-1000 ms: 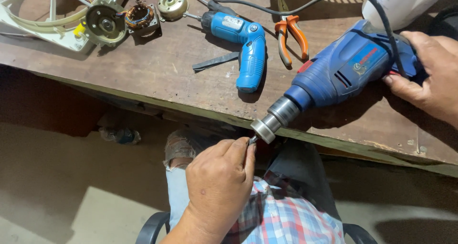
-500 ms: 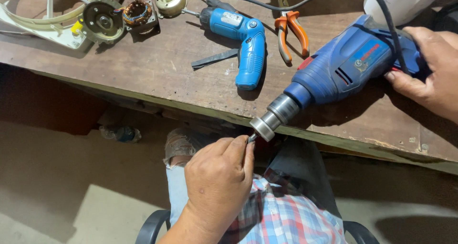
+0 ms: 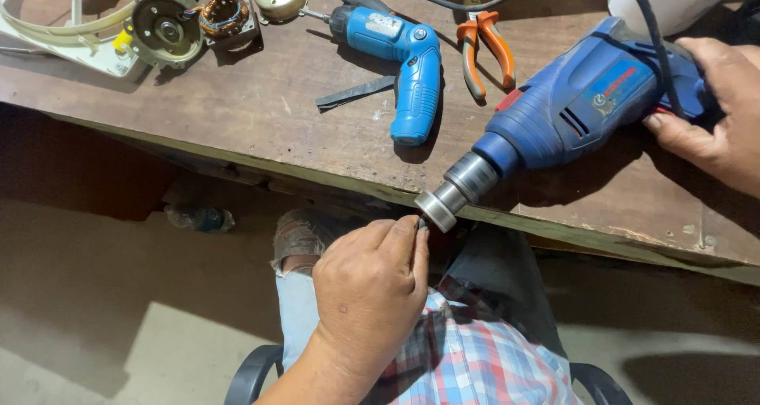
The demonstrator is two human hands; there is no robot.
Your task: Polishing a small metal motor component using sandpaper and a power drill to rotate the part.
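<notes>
A large blue corded drill (image 3: 570, 112) lies on the wooden workbench (image 3: 261, 120), its metal chuck (image 3: 455, 191) jutting past the front edge. My right hand (image 3: 712, 112) grips the drill's handle at the far right. Just below the bench edge, my left hand (image 3: 372, 290) is closed on a small dark bit-like piece (image 3: 420, 224) pinched between thumb and forefinger, its tip right at the chuck's mouth. Most of that piece is hidden by my fingers.
A smaller blue cordless screwdriver (image 3: 404, 64), orange-handled pliers (image 3: 484, 45), a dark flat strip (image 3: 354, 94), a motor stator (image 3: 226, 15), round metal motor parts (image 3: 162, 31) and a white fan frame (image 3: 55, 25) lie on the bench. My lap and a black chair (image 3: 253, 373) are below.
The view has shifted slightly. My left hand stays at the chuck with the small piece; the drill and my right hand hold nearly the same position.
</notes>
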